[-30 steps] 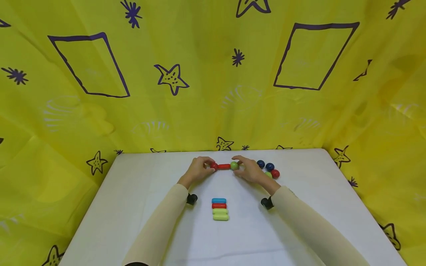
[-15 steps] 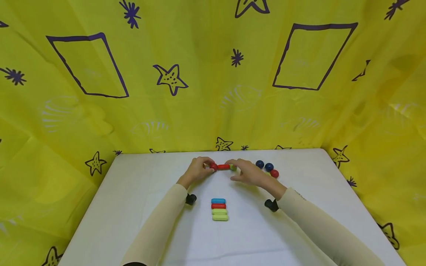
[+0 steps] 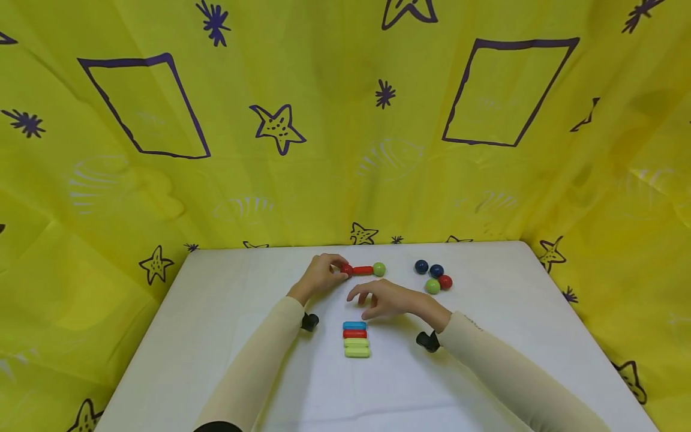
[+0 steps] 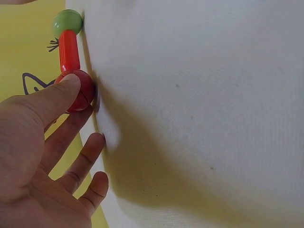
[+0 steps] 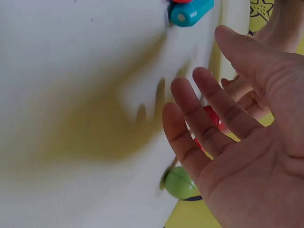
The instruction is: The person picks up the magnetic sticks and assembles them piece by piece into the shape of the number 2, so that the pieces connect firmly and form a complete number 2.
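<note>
My left hand [image 3: 321, 275] pinches a red ball [image 4: 84, 91] between thumb and fingers at the back of the table. A red rod [image 3: 363, 270] joins that ball to a green ball [image 3: 379, 269], making a short straight piece. My right hand [image 3: 390, 299] hovers with loosely bent fingers and holds nothing, just behind a row of rods. In that row lie a blue rod [image 3: 354, 326], a red rod [image 3: 354, 334] and two yellow-green rods [image 3: 357, 352], side by side. In the right wrist view the blue rod [image 5: 192, 12] is near the thumb tip.
To the right of the joined piece, two dark blue balls [image 3: 421, 267], a red ball [image 3: 445, 282] and a green ball [image 3: 432, 286] sit grouped on the white table [image 3: 486, 336]. A yellow patterned curtain [image 3: 335, 180] rises behind the table's back edge.
My right hand has let go of the green ball and moved toward the front, over to the row of rods. The left hand stays on the red ball.
</note>
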A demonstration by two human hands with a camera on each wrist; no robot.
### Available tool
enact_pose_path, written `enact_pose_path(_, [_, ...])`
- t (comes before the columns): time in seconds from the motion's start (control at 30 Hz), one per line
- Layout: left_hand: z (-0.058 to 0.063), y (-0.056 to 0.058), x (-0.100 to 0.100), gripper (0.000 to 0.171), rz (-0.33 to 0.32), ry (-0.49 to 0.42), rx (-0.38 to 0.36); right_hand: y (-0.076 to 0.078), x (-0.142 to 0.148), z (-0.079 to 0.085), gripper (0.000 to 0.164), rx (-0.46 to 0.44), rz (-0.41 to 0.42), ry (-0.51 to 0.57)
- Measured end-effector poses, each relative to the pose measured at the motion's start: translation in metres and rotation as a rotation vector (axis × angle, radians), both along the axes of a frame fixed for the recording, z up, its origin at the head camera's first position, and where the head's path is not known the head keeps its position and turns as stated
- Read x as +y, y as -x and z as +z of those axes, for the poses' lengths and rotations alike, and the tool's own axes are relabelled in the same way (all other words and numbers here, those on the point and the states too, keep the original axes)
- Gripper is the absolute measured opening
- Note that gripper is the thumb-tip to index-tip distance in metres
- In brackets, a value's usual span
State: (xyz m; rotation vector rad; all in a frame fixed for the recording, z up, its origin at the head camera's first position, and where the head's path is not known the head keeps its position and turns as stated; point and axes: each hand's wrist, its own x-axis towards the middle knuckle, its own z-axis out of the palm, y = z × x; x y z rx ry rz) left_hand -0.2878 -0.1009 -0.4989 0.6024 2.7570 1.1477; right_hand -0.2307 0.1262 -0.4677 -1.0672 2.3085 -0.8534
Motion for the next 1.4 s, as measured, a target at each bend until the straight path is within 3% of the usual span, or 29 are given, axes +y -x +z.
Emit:
enact_pose_path(0.37, [0.001, 0.002, 0.0, 0.022, -0.01, -0.001, 0.014, -0.002, -0.019, -0.002, 0.03, -0.093, 0.087, -0.072])
enact_pose_path(0.73, [0.001, 0.002, 0.001, 0.022, -0.002, 0.012, 0.004, -0.005, -0.026, -0.001, 0.031, -0.067, 0.106, -0.117])
enact_pose_path(1.1, [0.002, 0.001, 0.002, 0.02, -0.008, 0.004, 0.015, -0.009, -0.025, -0.002, 0.023, -0.049, 0.069, -0.122])
enact_pose_path(1.4, [0.002, -0.001, 0.002, 0.02, -0.001, 0.011, 0.015, -0.006, -0.009, -0.004, 0.018, -0.013, -0.016, -0.031])
